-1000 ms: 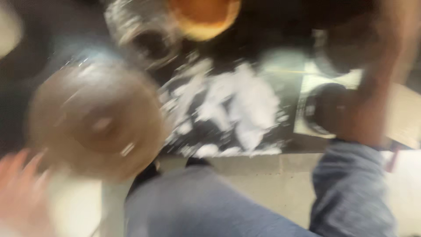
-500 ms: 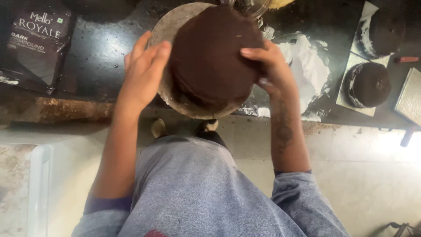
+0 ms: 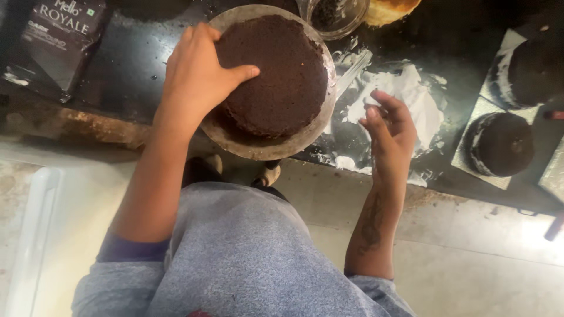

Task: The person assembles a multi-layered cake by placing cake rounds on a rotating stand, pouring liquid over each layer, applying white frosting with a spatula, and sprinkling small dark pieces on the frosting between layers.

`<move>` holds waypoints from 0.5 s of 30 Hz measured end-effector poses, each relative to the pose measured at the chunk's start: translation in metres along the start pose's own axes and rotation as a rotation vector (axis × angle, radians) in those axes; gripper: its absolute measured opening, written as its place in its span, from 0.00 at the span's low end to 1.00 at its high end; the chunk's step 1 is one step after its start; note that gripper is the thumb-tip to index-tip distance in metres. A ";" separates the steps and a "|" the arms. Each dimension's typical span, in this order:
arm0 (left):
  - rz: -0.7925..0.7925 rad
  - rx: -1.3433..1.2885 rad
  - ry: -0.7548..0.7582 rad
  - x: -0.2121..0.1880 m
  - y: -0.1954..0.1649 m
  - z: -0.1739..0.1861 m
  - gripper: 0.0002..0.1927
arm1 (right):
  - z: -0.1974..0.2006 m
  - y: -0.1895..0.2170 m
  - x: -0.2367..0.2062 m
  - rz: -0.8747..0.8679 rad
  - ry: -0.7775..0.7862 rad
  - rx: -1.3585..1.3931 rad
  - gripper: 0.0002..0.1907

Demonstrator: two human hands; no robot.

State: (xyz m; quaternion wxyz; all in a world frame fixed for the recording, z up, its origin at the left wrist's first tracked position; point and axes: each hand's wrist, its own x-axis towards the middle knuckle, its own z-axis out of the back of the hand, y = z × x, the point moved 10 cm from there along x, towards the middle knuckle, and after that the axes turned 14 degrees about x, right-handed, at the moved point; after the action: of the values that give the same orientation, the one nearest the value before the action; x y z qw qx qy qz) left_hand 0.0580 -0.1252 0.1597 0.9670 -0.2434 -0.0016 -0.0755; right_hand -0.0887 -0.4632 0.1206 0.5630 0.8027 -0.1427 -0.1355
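At far left on the black counter point(image 3: 129, 76) lies a dark printed pouch point(image 3: 56, 41). Your left hand point(image 3: 197, 76) presses flat on the round dark-brown chocolate cake point(image 3: 282, 76), thumb across its top; the cake sits on a round grey metal plate point(image 3: 258, 147) overhanging the counter edge. Your right hand point(image 3: 390, 132) hovers open, empty, above crumpled foil point(image 3: 411, 94). Two small frosted cakes point(image 3: 505, 144) stand far right.

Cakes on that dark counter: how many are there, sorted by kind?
Bare chocolate cake on a round metal plate, left hand resting on it: 1
Small dark cakes with white sides on square boards: 2
Golden cake at the top edge: 1
Total: 4
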 end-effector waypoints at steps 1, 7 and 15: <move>-0.003 0.028 0.014 0.002 -0.003 -0.002 0.43 | 0.005 -0.005 -0.004 0.000 -0.012 0.020 0.20; -0.014 -0.037 0.278 0.027 -0.003 -0.017 0.46 | 0.031 -0.021 -0.027 -0.002 -0.135 0.078 0.19; -0.320 -0.514 0.299 0.037 -0.026 -0.032 0.48 | 0.029 -0.008 -0.062 0.152 -0.292 0.070 0.14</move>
State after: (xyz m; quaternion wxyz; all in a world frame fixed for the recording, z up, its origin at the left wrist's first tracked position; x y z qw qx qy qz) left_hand 0.0899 -0.1679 0.1452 0.8394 -0.4619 0.1213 -0.2594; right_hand -0.1557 -0.4621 0.1070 0.5166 0.7805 -0.2879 -0.2024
